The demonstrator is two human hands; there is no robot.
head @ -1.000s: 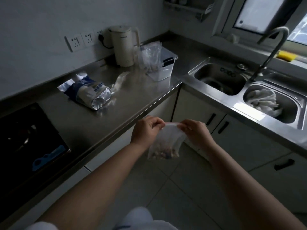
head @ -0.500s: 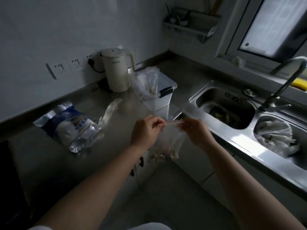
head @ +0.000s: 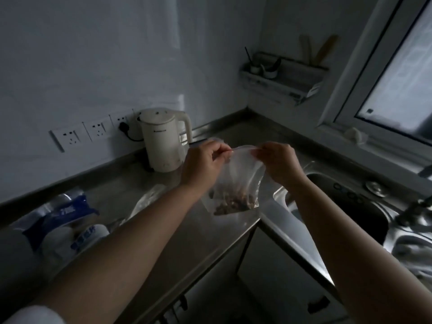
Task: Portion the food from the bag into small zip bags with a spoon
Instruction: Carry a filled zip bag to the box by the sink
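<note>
I hold a small clear zip bag (head: 236,181) up in front of me, above the corner of the steel worktop (head: 163,230). My left hand (head: 203,164) pinches the top edge at its left end, and my right hand (head: 278,162) pinches the same edge at its right end. Both sets of fingers are curled tight on the strip; neither hand is free.

The zip strip runs level from left to right between my hands, and the bag hangs straight down from it. The strip lies between my two thumbs, so both hands are equally near; I judge that sealing means running a pinch sideways along that line.

The bag is thin, see-through and slightly crumpled. A small heap of brown, pellet-like food (head: 233,203) sits in its bottom; the upper part is empty. I cannot tell whether the zip is already closed.

The big blue and white bag (head: 67,228) of food lies on its side on the worktop, well to my left and lower in view, near my left forearm. I cannot see a spoon.

A white kettle (head: 163,139) stands by the wall just behind my left hand. The sink (head: 339,206) is below and to the right of my right hand. The room is dim.
</note>
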